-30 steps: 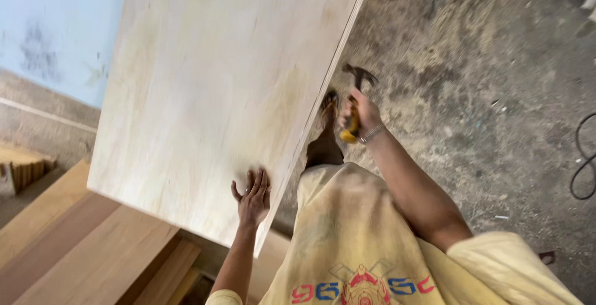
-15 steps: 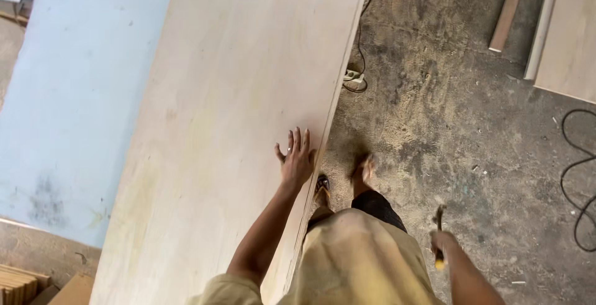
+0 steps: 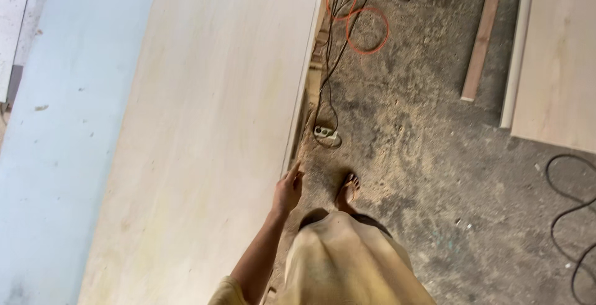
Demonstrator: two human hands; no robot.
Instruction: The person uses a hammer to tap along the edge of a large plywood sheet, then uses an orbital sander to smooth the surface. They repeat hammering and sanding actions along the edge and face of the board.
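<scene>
A big pale plywood sheet (image 3: 211,131) fills the left and middle of the view, lying flat and raised above the floor (image 3: 434,174). Left of the sheet runs a light blue surface (image 3: 68,156). Right of the sheet, across the dusty floor, lies another pale board (image 3: 559,57) with a narrow wooden strip (image 3: 483,35) beside it. An orange cable (image 3: 366,19) coils near the sheet's far right edge, and a black cable leads to a white socket block (image 3: 326,134) just beside that edge. The left hand (image 3: 288,190) touches the sheet's right edge, fingers loosely together, gripping nothing. The right hand is out of view. The sheet looks already laid in place; no tool is on it.
</scene>
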